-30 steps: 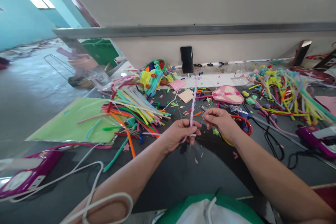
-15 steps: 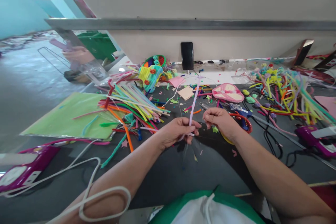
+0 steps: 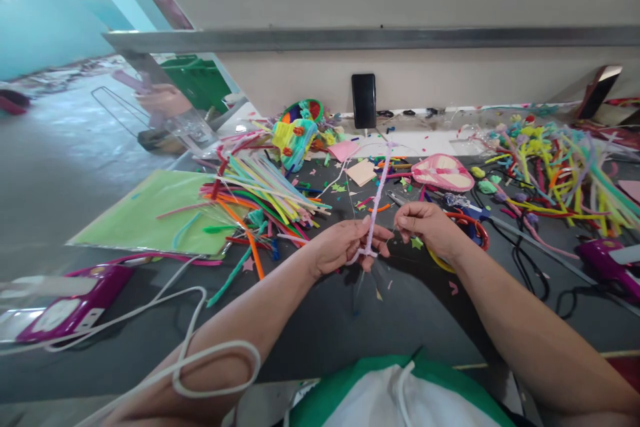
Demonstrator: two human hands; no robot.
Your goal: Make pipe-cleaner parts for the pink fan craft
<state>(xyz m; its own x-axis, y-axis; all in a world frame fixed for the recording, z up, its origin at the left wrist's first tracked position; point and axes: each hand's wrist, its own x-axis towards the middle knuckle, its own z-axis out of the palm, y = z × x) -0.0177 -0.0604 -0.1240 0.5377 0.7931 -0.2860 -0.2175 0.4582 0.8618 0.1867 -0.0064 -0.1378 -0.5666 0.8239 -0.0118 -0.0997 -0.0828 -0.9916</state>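
Observation:
A lilac pipe cleaner (image 3: 381, 190) stands nearly upright over the dark tabletop, its lower end bent across the fingers of my left hand (image 3: 345, 243). That hand pinches it near the base between thumb and fingers, the other fingers spread out beneath. Just to the right, my right hand (image 3: 424, 227) is closed in a pinch at about the same height. A faint thin strand seems to run between the two hands, but what the right fingertips grip is too fine to make out. Near my right wrist lie red and yellow loops (image 3: 470, 227).
Bundled colourful pipe cleaners (image 3: 270, 187) lie left beside a green sheet (image 3: 140, 207). More pipe cleaners (image 3: 555, 173) are heaped right. A phone (image 3: 364, 101) leans at the back. Glue guns (image 3: 95, 300) flank me, and a white cable (image 3: 220, 347) crosses my left forearm.
The view has swung slightly left, so everything sits further right. My left fingers have loosened and spread a little around the pipe cleaner's base; my right hand keeps its pinch.

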